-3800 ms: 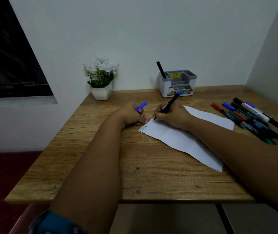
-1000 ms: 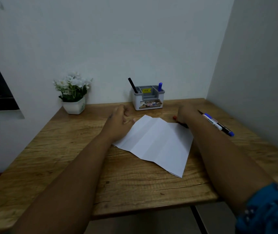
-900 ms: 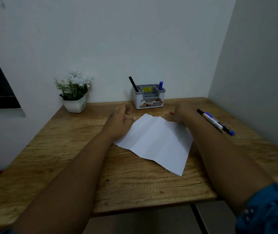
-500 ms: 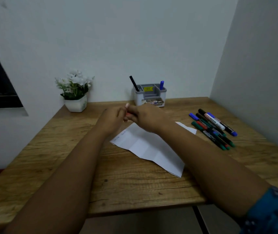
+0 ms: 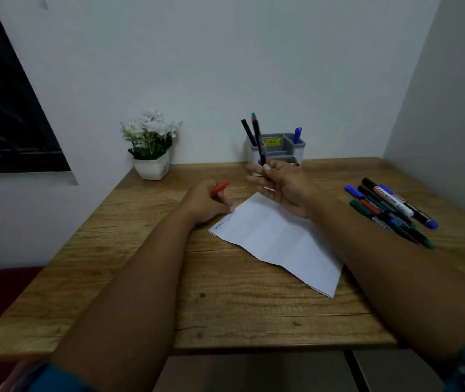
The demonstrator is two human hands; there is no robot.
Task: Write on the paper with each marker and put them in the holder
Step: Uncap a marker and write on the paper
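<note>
The worktop fills the lower frame, with the creased paper at its centre and the holder against the back wall, already carrying a black and a blue marker. Loose markers wait at the right. The right hand lifts an uncapped marker upright, fingers pinching its barrel. The left hand, just left of the paper, curls around the red cap. This looks like the writing step: next, tip down onto the paper.
</note>
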